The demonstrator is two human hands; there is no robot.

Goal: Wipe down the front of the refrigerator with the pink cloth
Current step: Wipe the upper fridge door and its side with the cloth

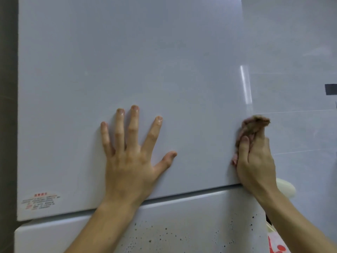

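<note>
- We're mid-wipe on the upper door (pixel 145 61) of the fridge, working its right edge, low down near the bottom right corner.
- Our right hand (pixel 255 161) has the pink cloth (pixel 252 126) bunched up, fingers curled tight around it, pressing it right on that edge.
- Our left hand (pixel 131 152) holds nothing: flat and spread on the door, near the bottom edge around the middle. Looks like it's just bracing the door.
- Next move, we reckon: drag the cloth back left across the door, so the left hand has to get out of the way.
- The lower door (pixel 182 225) is covered in dark specks along its top edge, so that bit clearly isn't done yet and will need firmer rubbing.
- There's a sticker (pixel 41 200) at the bottom left corner of the upper door, so go easy there.
</note>
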